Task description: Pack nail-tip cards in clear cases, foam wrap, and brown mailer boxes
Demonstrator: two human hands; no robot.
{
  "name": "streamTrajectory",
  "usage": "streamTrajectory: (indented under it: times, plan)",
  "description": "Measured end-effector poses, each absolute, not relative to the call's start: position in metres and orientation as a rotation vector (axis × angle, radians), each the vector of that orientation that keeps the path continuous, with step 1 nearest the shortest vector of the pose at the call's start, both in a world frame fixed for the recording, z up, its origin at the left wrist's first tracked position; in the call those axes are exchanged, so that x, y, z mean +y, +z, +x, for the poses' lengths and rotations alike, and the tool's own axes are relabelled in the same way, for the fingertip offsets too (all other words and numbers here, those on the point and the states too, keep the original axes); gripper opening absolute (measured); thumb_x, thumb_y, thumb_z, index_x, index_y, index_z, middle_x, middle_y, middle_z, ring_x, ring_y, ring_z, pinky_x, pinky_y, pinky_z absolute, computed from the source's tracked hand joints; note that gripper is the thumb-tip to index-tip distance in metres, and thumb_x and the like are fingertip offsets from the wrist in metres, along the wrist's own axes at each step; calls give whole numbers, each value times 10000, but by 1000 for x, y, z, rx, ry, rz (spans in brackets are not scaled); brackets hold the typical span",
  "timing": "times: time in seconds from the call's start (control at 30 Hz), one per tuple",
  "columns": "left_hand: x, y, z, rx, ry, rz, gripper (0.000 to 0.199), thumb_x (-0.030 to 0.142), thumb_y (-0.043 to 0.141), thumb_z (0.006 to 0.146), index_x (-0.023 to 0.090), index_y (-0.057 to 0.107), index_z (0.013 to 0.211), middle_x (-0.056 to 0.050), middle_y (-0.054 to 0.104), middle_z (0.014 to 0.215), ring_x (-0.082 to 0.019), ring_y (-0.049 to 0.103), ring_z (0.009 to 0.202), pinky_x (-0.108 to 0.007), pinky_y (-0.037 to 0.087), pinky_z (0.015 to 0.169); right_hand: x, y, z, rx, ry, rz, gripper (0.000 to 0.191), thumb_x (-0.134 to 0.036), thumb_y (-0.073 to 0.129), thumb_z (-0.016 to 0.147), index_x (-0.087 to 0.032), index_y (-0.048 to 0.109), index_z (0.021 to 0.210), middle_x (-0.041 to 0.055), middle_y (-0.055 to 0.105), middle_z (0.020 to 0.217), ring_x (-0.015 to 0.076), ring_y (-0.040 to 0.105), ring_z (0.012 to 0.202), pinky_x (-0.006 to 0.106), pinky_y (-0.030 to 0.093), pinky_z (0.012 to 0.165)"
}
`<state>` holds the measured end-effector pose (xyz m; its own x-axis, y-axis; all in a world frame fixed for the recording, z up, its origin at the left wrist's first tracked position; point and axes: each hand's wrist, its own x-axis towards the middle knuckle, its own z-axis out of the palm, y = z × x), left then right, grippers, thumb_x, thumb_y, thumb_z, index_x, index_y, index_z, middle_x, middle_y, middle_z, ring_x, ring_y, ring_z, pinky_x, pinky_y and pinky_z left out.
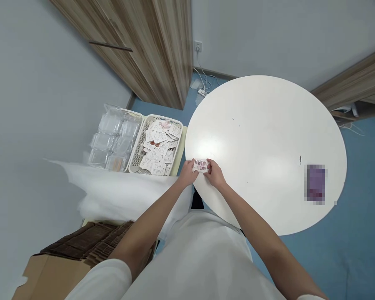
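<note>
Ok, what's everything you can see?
Small card: one, white and pinkish, held, centre
Table: one, white, centre
Pixelated item: one, purple, on table
Baskets: two, cream, left of table
Loose cards: many, mostly white, right basket
Plastic boxes: several, clear, left basket
Sheeting: one heap, white, nearer than baskets
Cardboard: several, brown, lower left
Wooden furniture: two, brown, upper left and right
Socket: one, white, grey back wall
Power strip: one, white, blue floor
Shirt: one, white, bottom
Left hand: one, bare, card's left
Right hand: one, bare, card's right

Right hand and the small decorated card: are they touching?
Touching. The head view shows the right hand holding the card by its right end.
</note>
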<state>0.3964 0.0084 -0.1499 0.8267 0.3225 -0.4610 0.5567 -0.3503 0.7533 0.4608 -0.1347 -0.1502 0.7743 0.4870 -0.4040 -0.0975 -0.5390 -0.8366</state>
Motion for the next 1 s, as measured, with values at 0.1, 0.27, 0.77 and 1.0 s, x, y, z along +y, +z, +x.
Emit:
streamTrajectory:
  times: [0.1,0.27,0.77,1.0]
  plan:
    - [8,-147,394,618,-284,1972,582,160,529,671,154,406,1240,-103,444,1046,-199,505,945,-323,415,828,-134,-150,456,-310,737,-2083,625,-100,521,620,-228,402,1220,49,483,921,157,475,682,387,445,728]
    - [6,-141,386,666,-228,1902,571,148,526,686,160,408,1244,-117,441,1147,-207,496,1013,-329,427,850,-136,-147,436,-203,688,-2039,706,-145,548,631,-238,309,1289,80,456,1074,186,495,830,397,456,778]
    - [9,-151,387,601,-235,1794,597,88,486,681,159,398,1267,-88,483,1231,-177,499,1074,-324,410,935,-132,-146,423,-34,593,-1922,626,-189,554,674,-227,324,1255,85,478,1206,183,480,1063,366,419,908]
    - [9,-148,389,593,-227,1828,591,83,477,678,162,407,1259,-86,495,1211,-165,510,1041,-319,418,920,-134,-148,423,-58,586,-1940,618,-181,559,661,-214,344,1239,84,473,1209,177,485,1027,358,429,891]
